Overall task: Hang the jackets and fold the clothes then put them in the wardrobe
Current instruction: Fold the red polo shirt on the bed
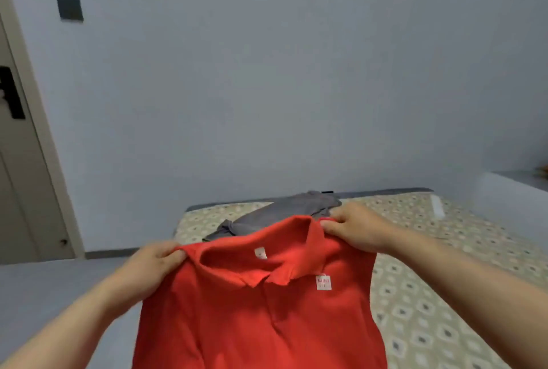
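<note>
A red polo shirt (255,315) with a collar and a small white tag hangs in front of me, held up by its shoulders. My left hand (151,264) pinches the left shoulder. My right hand (355,226) pinches the right shoulder beside the collar. The shirt's lower part runs out of the frame at the bottom. Behind it a grey garment (284,211) lies crumpled on the bed (444,294).
The bed, with a patterned beige cover, stretches ahead and to the right against a pale blue wall. A door (20,190) with a dark handle stands at the left. Grey floor (44,294) lies left of the bed. A pale ledge (516,184) sits at the far right.
</note>
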Demonstrator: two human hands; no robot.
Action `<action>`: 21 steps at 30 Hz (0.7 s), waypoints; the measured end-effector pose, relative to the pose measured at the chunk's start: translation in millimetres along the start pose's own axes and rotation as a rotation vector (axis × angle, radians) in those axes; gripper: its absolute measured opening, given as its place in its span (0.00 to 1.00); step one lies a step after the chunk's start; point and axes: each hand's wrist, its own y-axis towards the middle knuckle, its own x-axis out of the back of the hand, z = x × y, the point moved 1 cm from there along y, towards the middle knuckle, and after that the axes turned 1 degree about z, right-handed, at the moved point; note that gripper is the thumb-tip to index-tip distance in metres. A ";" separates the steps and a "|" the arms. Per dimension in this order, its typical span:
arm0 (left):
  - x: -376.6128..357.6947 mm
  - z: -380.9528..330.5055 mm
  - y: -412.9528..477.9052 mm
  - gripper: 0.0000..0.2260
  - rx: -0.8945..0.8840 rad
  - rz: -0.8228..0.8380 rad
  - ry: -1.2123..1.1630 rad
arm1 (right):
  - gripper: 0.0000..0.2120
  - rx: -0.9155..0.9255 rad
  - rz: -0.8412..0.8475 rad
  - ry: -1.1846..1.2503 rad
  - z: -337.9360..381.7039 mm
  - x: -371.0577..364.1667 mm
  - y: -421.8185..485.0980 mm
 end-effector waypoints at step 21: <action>-113.7 171.1 239.3 0.08 0.317 -0.124 0.373 | 0.08 -0.707 0.341 0.358 -138.2 -227.1 189.5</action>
